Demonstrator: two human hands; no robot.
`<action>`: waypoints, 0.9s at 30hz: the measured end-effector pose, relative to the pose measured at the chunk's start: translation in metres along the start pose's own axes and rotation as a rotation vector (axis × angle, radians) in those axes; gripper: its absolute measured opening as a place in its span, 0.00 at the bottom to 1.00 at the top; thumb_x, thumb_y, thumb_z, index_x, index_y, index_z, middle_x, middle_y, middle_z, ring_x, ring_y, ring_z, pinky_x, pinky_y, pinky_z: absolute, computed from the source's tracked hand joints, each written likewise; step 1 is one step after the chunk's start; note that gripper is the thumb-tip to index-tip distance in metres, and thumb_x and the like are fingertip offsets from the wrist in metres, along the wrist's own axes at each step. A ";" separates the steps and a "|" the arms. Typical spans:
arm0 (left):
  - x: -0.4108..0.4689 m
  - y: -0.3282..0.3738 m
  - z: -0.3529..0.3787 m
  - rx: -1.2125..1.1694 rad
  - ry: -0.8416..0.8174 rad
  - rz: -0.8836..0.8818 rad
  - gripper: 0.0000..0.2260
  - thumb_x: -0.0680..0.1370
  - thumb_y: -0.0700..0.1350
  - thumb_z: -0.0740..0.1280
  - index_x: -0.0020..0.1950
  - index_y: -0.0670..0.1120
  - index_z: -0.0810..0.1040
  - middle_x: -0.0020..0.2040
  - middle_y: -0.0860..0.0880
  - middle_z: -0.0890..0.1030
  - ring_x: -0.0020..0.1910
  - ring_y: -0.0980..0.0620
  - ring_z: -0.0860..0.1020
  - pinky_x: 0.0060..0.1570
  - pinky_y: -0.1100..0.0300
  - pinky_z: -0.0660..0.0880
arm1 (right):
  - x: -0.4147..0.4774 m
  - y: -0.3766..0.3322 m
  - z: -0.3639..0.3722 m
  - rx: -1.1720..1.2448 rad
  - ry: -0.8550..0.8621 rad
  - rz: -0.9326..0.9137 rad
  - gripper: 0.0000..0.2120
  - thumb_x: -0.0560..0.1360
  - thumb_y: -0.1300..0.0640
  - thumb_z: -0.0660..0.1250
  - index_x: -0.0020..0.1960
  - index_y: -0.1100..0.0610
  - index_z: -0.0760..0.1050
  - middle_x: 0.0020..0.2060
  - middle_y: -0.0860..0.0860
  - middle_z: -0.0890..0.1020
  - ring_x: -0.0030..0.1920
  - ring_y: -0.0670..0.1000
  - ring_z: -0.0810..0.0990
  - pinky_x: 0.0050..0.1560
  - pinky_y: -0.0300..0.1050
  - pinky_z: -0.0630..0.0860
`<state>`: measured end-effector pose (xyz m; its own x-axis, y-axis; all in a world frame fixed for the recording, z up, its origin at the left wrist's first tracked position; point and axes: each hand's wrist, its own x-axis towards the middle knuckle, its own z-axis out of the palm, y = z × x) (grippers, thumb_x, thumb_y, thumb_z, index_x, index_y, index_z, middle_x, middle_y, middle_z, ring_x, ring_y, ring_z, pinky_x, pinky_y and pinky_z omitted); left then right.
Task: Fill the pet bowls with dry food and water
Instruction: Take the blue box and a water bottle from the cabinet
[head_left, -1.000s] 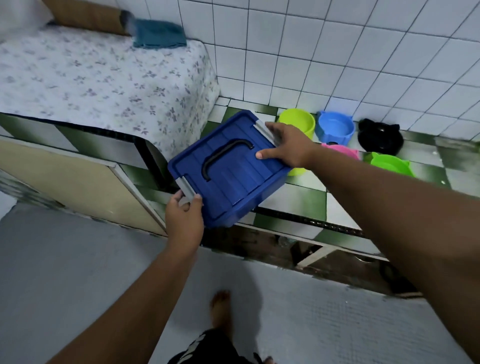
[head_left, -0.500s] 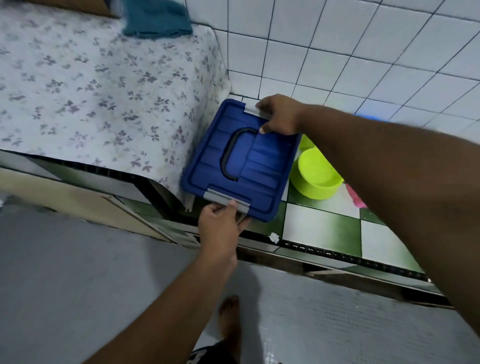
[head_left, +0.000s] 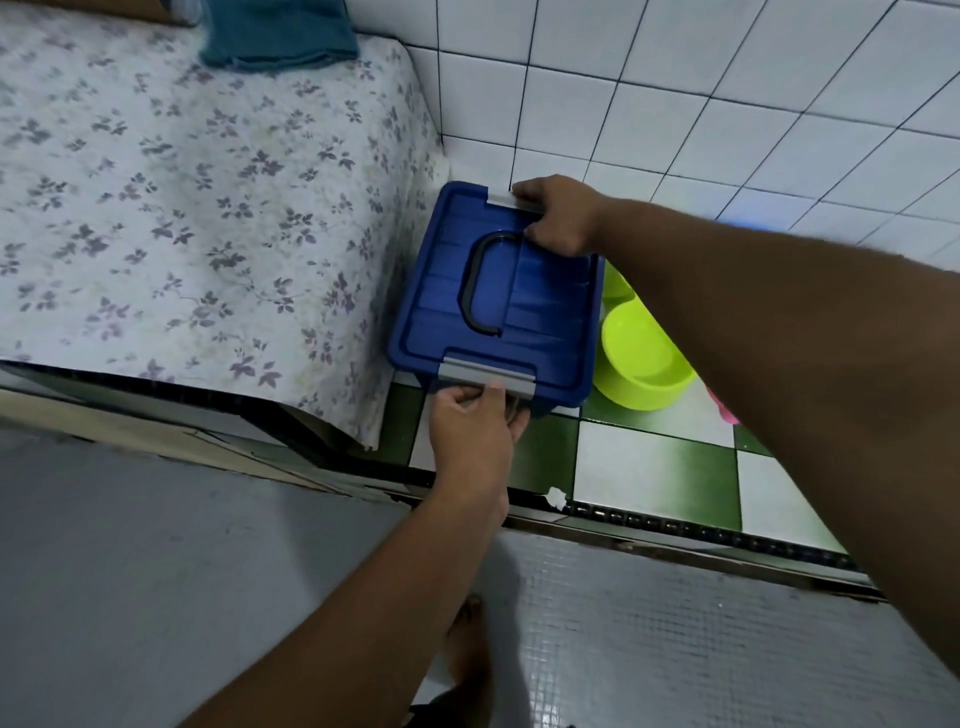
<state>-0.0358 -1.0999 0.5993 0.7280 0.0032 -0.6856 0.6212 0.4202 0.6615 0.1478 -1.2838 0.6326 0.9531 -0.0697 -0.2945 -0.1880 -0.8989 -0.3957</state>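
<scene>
Item: blue box (head_left: 498, 296), now landed beside green bowl (head_left: 644, 364); left hand (head_left: 475, 426) hooks near latch (head_left: 485, 376), right hand (head_left: 561, 215) grips far latch (head_left: 511, 200); opening likely next.

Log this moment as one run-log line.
left hand: pinches near latch | right hand: grips far latch | blue box: lid on | lime bowl: beside box

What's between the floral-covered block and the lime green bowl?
In the head view, the blue lidded box fills that gap; the left hand grips its near end, the right hand its far end.
</scene>
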 end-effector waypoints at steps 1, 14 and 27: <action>0.000 0.000 0.000 0.008 -0.006 0.005 0.06 0.83 0.37 0.66 0.59 0.41 0.73 0.57 0.41 0.82 0.57 0.45 0.84 0.55 0.53 0.83 | -0.001 0.001 0.002 0.008 0.012 -0.001 0.32 0.78 0.61 0.64 0.79 0.56 0.60 0.76 0.54 0.67 0.75 0.55 0.66 0.72 0.40 0.60; -0.037 -0.019 -0.023 0.660 -0.151 0.248 0.28 0.81 0.51 0.70 0.78 0.50 0.64 0.59 0.53 0.77 0.60 0.52 0.78 0.69 0.47 0.74 | -0.134 0.022 0.021 0.163 0.250 -0.048 0.27 0.79 0.54 0.66 0.76 0.58 0.66 0.73 0.55 0.71 0.73 0.54 0.70 0.71 0.39 0.62; -0.131 -0.124 -0.047 1.026 -0.377 0.390 0.16 0.81 0.49 0.69 0.69 0.50 0.74 0.66 0.49 0.77 0.61 0.52 0.77 0.56 0.60 0.71 | -0.373 0.117 0.101 0.399 0.310 0.066 0.27 0.77 0.55 0.69 0.75 0.59 0.68 0.72 0.54 0.73 0.73 0.51 0.70 0.73 0.41 0.63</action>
<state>-0.2213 -1.1099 0.5928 0.8550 -0.3726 -0.3609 0.1530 -0.4836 0.8618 -0.2532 -1.3192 0.6084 0.9502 -0.3006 -0.0820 -0.2686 -0.6570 -0.7044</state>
